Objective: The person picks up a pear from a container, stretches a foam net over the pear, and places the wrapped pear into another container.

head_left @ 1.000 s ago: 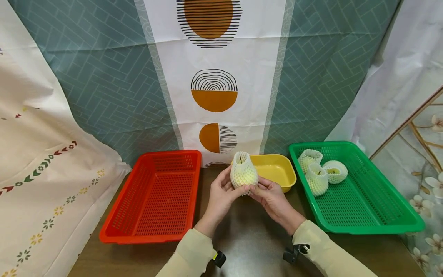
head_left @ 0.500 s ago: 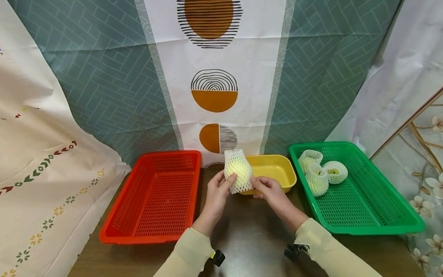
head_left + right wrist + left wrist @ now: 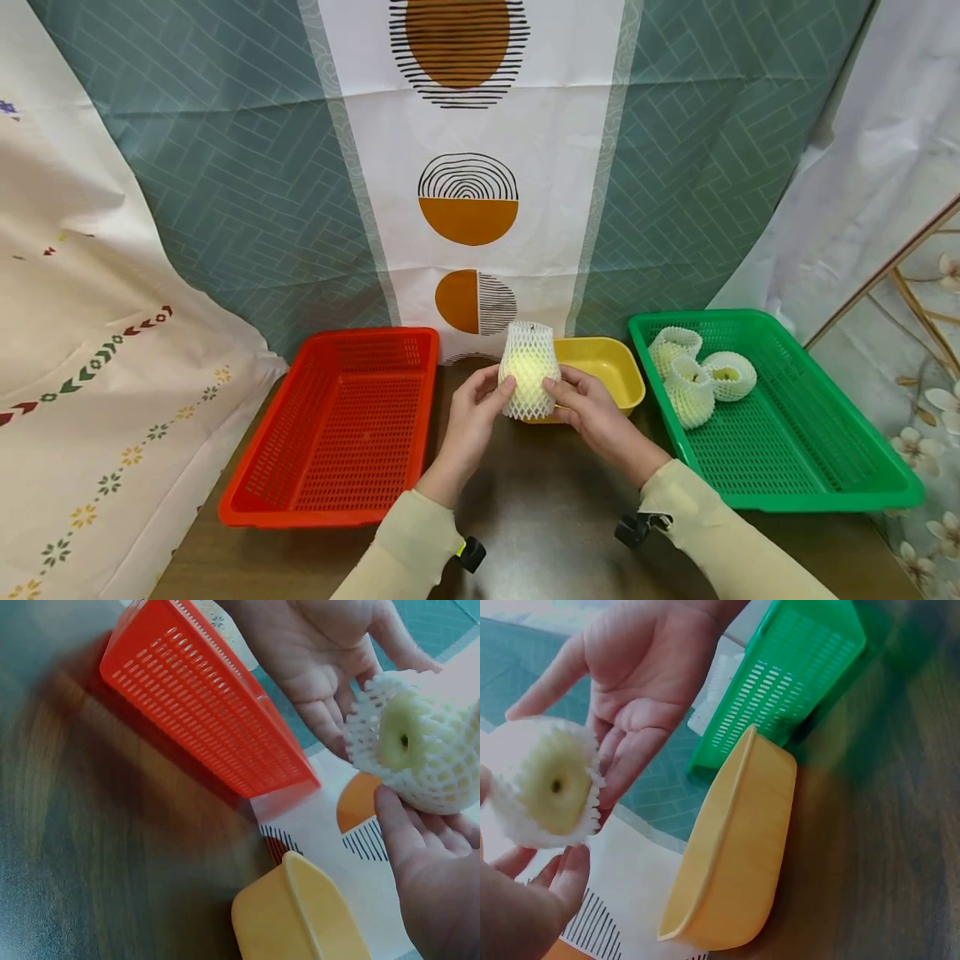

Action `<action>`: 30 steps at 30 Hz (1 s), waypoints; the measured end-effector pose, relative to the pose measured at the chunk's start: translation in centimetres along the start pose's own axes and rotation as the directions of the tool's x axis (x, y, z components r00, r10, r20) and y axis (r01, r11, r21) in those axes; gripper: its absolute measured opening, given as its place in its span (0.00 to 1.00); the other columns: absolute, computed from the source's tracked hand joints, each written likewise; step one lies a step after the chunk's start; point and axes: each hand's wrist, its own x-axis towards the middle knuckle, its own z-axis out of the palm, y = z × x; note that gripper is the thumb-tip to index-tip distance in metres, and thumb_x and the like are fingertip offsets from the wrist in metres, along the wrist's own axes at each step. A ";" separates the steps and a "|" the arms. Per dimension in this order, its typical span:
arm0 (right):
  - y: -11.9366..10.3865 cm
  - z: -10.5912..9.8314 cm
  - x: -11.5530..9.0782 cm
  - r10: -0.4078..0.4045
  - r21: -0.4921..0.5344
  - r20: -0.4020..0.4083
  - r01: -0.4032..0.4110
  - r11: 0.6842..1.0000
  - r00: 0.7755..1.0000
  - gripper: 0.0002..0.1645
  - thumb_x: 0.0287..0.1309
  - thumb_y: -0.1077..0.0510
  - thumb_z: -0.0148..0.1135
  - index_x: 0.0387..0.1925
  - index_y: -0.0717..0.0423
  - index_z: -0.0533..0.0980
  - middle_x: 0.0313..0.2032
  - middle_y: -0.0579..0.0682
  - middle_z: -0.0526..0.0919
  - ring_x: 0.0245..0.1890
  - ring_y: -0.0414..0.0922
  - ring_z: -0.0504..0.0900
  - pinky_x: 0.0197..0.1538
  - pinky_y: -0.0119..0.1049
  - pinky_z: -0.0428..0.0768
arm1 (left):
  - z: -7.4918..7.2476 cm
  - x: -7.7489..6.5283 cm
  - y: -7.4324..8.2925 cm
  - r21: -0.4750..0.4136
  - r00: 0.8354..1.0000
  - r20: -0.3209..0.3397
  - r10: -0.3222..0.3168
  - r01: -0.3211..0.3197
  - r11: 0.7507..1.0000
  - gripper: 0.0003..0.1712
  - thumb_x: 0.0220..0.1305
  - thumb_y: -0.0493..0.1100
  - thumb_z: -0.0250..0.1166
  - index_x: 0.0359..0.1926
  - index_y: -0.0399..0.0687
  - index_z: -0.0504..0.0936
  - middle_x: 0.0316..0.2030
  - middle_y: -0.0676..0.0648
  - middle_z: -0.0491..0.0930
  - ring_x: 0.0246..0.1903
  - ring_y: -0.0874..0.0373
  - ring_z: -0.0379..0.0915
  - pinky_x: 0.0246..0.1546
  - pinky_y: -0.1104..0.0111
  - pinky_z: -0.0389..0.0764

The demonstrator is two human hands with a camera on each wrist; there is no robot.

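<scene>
A round, pale yellow-green pear in a white foam net is held up above the table, in front of the yellow tub. My left hand grips it from the left, with the thumb on its near side. From the right, my right hand holds it between thumb and fingers. The net stands up loosely above the fruit. At the net's lower end, the left wrist view shows the bare bottom of the pear with a small dark hollow.
A red perforated basket stands on the left. The yellow tub is behind my right hand. On the right, a green basket holds three netted fruits at its back left. Printed cloth hangs behind the brown table.
Both hands have turned the netted pear, tilting its top away. It swung slightly left, then back right. The fingers have shifted, the right ones briefly pinching the net's lower edge.
</scene>
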 end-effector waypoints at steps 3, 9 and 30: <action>0.2 -0.1 0.1 0.015 -0.010 -0.092 -0.016 1.000 0.996 0.39 0.56 0.45 0.63 0.63 0.55 0.59 0.59 0.56 0.71 0.52 0.47 0.78 0.54 0.43 0.78 | 0.1 -0.6 1.1 0.086 0.997 -0.073 0.036 -0.030 0.996 0.21 0.60 0.46 0.65 0.52 0.42 0.78 0.47 0.40 0.80 0.41 0.56 0.77 0.40 0.72 0.78; 0.1 0.0 0.3 0.021 -0.068 -0.181 -0.033 0.997 0.983 0.43 0.48 0.45 0.70 0.63 0.51 0.63 0.57 0.53 0.73 0.51 0.47 0.78 0.53 0.42 0.79 | 0.2 -1.0 1.9 0.130 0.992 -0.101 0.075 -0.062 0.990 0.17 0.59 0.44 0.65 0.48 0.41 0.82 0.44 0.42 0.83 0.40 0.58 0.79 0.41 0.73 0.79; -2.2 -0.4 0.5 -0.052 -0.259 -0.114 0.021 0.966 0.992 0.44 0.41 0.47 0.74 0.61 0.50 0.66 0.53 0.53 0.76 0.48 0.48 0.81 0.48 0.38 0.81 | 0.3 -0.7 2.6 0.063 1.000 0.013 0.014 -0.015 0.998 0.23 0.59 0.46 0.66 0.54 0.42 0.79 0.50 0.42 0.81 0.47 0.56 0.79 0.50 0.67 0.79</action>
